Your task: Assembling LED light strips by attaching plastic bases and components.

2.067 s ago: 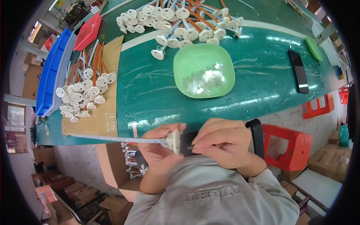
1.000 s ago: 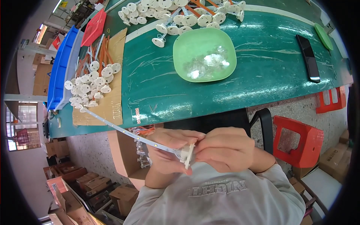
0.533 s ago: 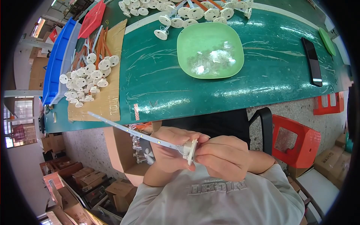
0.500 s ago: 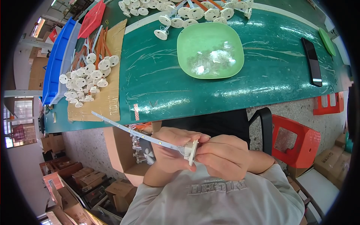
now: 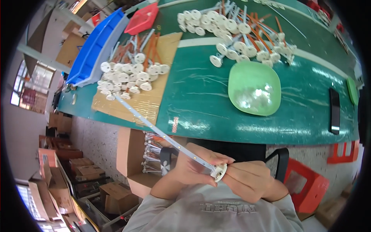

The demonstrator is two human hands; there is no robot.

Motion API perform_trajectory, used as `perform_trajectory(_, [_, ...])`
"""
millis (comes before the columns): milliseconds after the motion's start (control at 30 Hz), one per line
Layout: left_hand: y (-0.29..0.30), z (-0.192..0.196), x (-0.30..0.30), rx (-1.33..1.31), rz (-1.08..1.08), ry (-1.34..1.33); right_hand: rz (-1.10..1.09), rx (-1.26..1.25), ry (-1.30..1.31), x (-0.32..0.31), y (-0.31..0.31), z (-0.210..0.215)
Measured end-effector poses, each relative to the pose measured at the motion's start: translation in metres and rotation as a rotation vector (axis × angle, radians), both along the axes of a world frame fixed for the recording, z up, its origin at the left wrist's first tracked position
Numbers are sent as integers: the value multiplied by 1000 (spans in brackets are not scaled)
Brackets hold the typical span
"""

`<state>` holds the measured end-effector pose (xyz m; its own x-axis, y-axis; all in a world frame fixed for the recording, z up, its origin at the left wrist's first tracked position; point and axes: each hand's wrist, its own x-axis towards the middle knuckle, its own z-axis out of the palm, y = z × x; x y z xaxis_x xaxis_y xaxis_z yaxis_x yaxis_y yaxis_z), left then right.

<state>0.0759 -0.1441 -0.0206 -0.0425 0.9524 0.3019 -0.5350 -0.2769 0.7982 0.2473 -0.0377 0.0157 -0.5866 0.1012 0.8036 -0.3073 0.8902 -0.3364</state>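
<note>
Close to my shirt, my left hand (image 5: pixel 195 164) pinches a white round plastic lamp base between thumb and fingers. A long pale LED strip (image 5: pixel 170 140) with small yellow chips runs from the lamp base (image 5: pixel 219 173) toward the upper left. My right hand (image 5: pixel 247 179) is closed, its bent fingertips against the flat outer face of the base. Whatever those fingertips may pinch is hidden. Beyond my hands, a green bowl (image 5: pixel 241 102) on the table holds small clear pieces, blurred by glare.
Many similar lamp pieces (image 5: pixel 127 75) lie on cardboard (image 5: pixel 154 77) at left, with more (image 5: pixel 239 46) at the back. Around them are a blue bin (image 5: pixel 92 50), a red basket (image 5: pixel 142 18) and a phone (image 5: pixel 334 110). An open carton (image 5: pixel 129 154) and red stools (image 5: pixel 305 183) stand below the table edge.
The view has shifted, so the table things appear farther right and lower. My hands still hold the base at my chest; it is tilted differently, and the right fingers cover its face more.
</note>
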Motion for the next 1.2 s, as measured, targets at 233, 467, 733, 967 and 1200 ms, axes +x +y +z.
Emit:
perform_trajectory(233, [-15, -7, 6, -54, 65, -139, 240, -165, -249, -7, 15, 15])
perform_trajectory(467, [-19, 11, -2, -40, 119, 12, 233, -325, -130, -20, 8, 0])
perform_trajectory(733, [-80, 82, -146, -314, 1219, 730, 173, -438, -54, -13, 22, 14])
perform_trajectory(967, [-72, 95, -384, -868, 1068, 1846, -109, -295, -284, 4, 62, 30])
perform_trajectory(1200, [-47, 77, -427, -687, 1108, 1862, -333, -78, -427, 20, 138, 64])
